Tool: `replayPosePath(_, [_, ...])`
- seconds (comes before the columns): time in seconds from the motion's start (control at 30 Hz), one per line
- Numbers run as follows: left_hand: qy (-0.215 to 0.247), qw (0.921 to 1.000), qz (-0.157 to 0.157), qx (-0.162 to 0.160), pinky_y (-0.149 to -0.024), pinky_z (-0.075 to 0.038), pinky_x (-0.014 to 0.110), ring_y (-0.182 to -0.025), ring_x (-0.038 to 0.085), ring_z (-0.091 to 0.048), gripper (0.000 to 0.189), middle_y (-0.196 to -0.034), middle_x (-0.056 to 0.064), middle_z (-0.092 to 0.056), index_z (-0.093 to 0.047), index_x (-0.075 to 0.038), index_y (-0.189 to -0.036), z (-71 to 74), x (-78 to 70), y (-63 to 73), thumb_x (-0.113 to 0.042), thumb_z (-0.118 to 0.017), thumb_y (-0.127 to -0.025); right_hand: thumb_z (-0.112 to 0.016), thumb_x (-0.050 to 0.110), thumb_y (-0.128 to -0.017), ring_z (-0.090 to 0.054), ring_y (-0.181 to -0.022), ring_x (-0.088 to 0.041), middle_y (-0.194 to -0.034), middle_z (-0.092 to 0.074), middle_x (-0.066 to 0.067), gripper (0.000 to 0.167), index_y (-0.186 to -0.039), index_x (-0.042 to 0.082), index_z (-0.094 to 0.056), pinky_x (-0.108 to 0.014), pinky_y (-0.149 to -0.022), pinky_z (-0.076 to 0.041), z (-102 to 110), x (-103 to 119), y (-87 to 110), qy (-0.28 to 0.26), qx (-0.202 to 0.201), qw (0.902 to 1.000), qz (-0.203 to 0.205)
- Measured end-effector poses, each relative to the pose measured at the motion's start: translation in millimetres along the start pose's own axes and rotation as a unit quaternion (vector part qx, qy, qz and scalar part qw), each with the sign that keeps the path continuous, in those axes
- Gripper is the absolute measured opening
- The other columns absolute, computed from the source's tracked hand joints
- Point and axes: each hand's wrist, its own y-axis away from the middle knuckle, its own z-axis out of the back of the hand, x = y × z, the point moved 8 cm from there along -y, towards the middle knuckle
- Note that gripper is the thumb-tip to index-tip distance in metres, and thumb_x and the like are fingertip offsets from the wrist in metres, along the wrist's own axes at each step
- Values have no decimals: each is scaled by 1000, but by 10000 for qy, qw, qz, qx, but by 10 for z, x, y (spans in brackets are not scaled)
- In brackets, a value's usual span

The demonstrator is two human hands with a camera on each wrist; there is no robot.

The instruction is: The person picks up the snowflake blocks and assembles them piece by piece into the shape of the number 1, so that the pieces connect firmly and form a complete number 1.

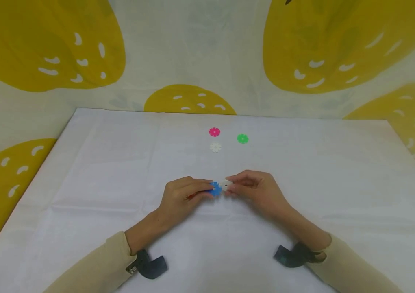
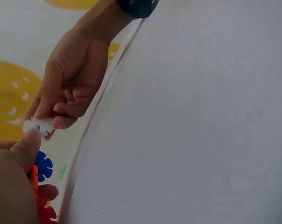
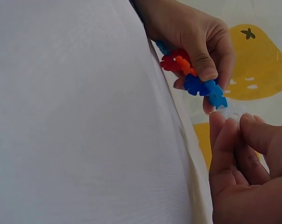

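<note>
My left hand (image 1: 183, 197) grips a chain of interlocking snowflake discs between thumb and fingers. In the right wrist view the chain shows a red disc (image 3: 168, 63), an orange disc (image 3: 186, 66), a dark blue disc (image 3: 193, 86) and a light blue disc (image 3: 217, 98) at its end. Thumb and fingertips of my right hand (image 1: 262, 191) pinch a white disc (image 1: 225, 186). Its edge meets the light blue disc, the two overlapping at their rims. In the head view, my left fingers hide most of the chain.
Beyond my hands, a pink disc (image 1: 214, 132), another white disc (image 1: 215, 147) and a green disc (image 1: 242, 138) lie flat on the white-covered table (image 1: 119, 162). A cloth with yellow fruit prints (image 1: 189, 97) hangs behind the table's far edge.
</note>
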Motion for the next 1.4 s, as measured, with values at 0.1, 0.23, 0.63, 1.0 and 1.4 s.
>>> replayPosePath(0.1, [35,10000,-9,-13,-72,-53,20,-82,14,-69,25,-94,7,-73,-75,-3,-94,-1,1,1,-4,-83,-71,-71,17,-88,-70,-84,-23,-85,-73,-7,20,-106,11,-73,-26,-81,-52,-2,2,3,-7,20,10000,13])
replayPosePath(0.23, [125,9999,-56,-2,-73,-53,20,-82,14,-69,25,-94,7,-73,-75,-2,-95,-1,-10,-2,-3,-82,-71,-69,15,-88,-70,-83,-23,-83,-73,-8,16,-104,10,-73,-23,-83,-50,-8,16,12,-37,-34,9999,106])
replayPosePath(0.63, [174,9998,-10,-105,-66,-52,17,-76,13,-68,25,-92,8,-73,-76,-2,-92,18,-21,-15,-2,-83,-68,-66,8,-90,-71,-83,-25,-85,-71,-11,11,-100,6,-71,-25,-84,-50,-78,34,49,-275,-161,9981,524])
replayPosePath(1.0, [383,9989,210,-153,-66,-53,19,-76,14,-69,24,-89,8,-73,-76,-2,-90,21,7,0,0,-83,-67,-65,1,-89,-70,-83,-26,-93,-69,-10,8,-95,3,-70,-29,-84,-52,-126,62,61,-492,-189,9960,723])
replayPosePath(1.4, [384,9981,472,-75,-62,-51,16,-73,11,-67,24,-86,4,-73,-77,-5,-90,-17,66,23,-3,-84,-67,-64,-3,-89,-70,-82,-27,-95,-67,-16,4,-92,-2,-66,-30,-81,-53,-161,60,36,-605,-46,9945,858])
